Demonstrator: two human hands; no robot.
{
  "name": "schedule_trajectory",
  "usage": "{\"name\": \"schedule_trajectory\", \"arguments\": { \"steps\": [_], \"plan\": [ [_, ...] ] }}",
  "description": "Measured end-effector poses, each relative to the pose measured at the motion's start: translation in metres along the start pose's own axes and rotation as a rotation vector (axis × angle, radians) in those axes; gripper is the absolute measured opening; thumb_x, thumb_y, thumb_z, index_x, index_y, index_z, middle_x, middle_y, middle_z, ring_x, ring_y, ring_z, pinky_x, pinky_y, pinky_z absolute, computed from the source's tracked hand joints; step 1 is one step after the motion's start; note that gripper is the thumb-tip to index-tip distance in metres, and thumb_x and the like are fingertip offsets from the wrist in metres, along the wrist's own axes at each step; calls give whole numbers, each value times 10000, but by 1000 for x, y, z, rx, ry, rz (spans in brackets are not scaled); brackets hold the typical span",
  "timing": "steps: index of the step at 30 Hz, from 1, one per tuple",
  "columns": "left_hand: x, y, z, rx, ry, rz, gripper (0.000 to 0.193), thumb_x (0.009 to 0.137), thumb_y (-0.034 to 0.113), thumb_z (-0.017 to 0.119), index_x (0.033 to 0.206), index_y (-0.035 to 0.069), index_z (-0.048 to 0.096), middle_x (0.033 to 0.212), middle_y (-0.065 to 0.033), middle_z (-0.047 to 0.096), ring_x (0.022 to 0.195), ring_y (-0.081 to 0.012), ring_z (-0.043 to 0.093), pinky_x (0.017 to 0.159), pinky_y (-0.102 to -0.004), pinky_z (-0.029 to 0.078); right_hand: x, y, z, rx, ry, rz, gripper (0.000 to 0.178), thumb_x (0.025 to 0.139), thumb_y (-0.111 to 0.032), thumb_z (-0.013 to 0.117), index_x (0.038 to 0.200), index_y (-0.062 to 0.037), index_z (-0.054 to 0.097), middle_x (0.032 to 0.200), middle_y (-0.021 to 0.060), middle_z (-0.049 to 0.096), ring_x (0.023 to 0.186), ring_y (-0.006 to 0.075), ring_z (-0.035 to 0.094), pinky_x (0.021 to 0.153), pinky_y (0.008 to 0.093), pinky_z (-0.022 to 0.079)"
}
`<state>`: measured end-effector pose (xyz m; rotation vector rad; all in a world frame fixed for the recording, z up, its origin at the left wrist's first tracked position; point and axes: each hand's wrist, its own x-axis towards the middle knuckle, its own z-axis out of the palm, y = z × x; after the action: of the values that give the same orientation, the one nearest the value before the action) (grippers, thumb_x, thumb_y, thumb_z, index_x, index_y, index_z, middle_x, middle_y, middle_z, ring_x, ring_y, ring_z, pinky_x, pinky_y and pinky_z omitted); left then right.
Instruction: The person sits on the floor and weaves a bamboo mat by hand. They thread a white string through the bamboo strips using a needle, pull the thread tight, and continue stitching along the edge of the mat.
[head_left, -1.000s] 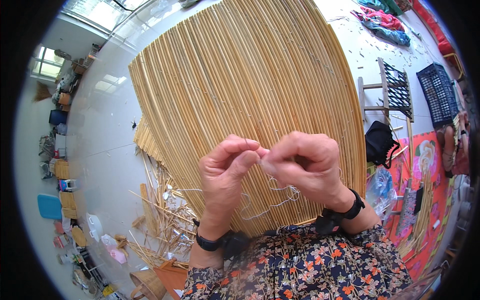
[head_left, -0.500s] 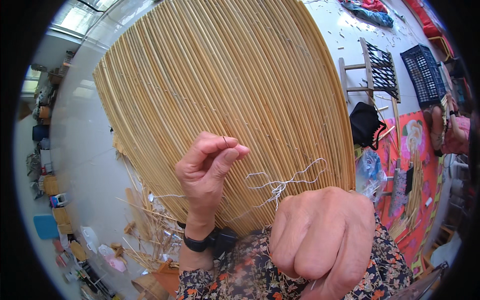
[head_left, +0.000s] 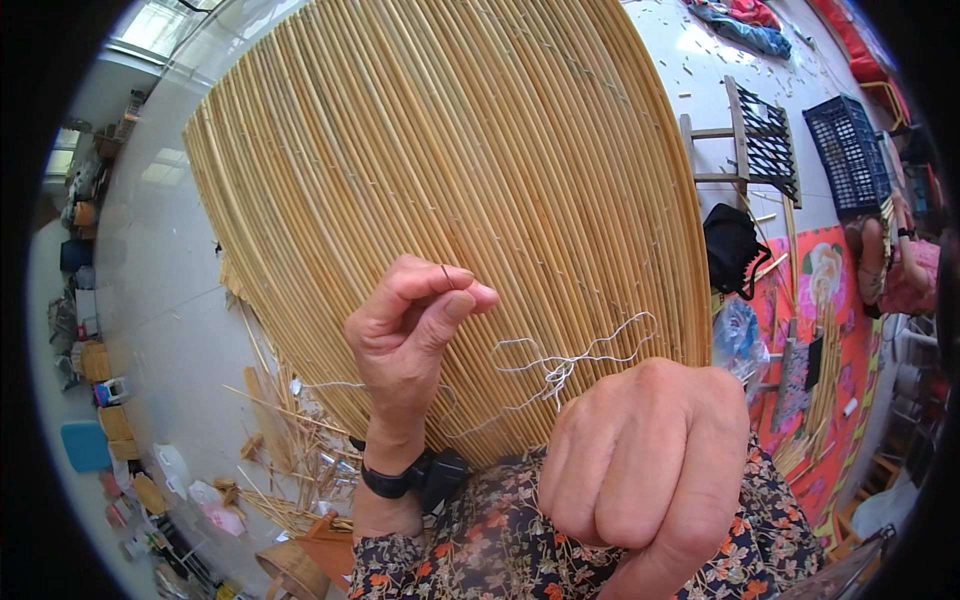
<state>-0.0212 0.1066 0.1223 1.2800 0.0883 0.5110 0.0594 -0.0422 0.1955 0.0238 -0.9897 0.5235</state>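
Note:
A large panel of straw-coloured stalks [head_left: 440, 170], laid side by side and joined by rows of small pale stitches, spreads before me. Over its near part, my left hand [head_left: 405, 325] pinches a thin dark needle [head_left: 447, 273] between thumb and forefinger. My right hand [head_left: 645, 460] is a closed fist close to the camera, at the panel's near right edge; its fingertips are hidden. White thread [head_left: 560, 372] lies in loose loops and a tangle on the stalks between my hands, running toward the right fist. Another length passes behind my left wrist.
Loose stalks and scraps [head_left: 300, 470] litter the floor at left. To the right are a wooden folding stool [head_left: 740, 135], a black bag [head_left: 732, 245], a dark blue crate [head_left: 848, 155] and a red floral mat [head_left: 825, 270]. Another person's arm [head_left: 910, 270] shows at far right.
My right fist has turned and risen slightly; the bit of thread seen under its fingers is now out of sight. My left hand has shifted slightly left and up, still pinching the needle.

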Motion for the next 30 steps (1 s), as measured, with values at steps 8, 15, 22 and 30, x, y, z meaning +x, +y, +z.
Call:
{"name": "schedule_trajectory", "arguments": {
  "steps": [8,15,22,30],
  "plan": [
    [0,13,0,-166,48,6,148,948,0,712,1089,-40,691,977,-103,665,921,-236,724,830,-357,622,-3,-19,-11,-698,553,618,93,907,-54,768,928,34,745,866,64,750,777,92,693,673,244,551],
    [-3,33,0,25,26,134,271,930,-26,722,1198,-45,696,970,-90,663,905,-174,681,824,-289,571,-5,-2,-16,-920,609,716,30,900,2,747,923,-1,729,754,-37,648,613,-11,507,512,179,376],
    [-6,38,0,263,48,198,206,896,-39,753,1100,-35,727,958,-74,662,894,-149,649,783,-254,533,-13,5,-20,-1024,533,709,66,899,-59,775,939,-10,756,693,-84,584,612,-25,450,508,188,326],
    [-7,42,2,363,60,176,66,931,-20,720,982,-21,678,933,-64,644,863,-140,622,739,-254,504,-12,7,-21,-1072,464,727,58,905,-53,762,939,-7,751,670,-82,554,599,-16,435,499,201,325]
  ]
}}
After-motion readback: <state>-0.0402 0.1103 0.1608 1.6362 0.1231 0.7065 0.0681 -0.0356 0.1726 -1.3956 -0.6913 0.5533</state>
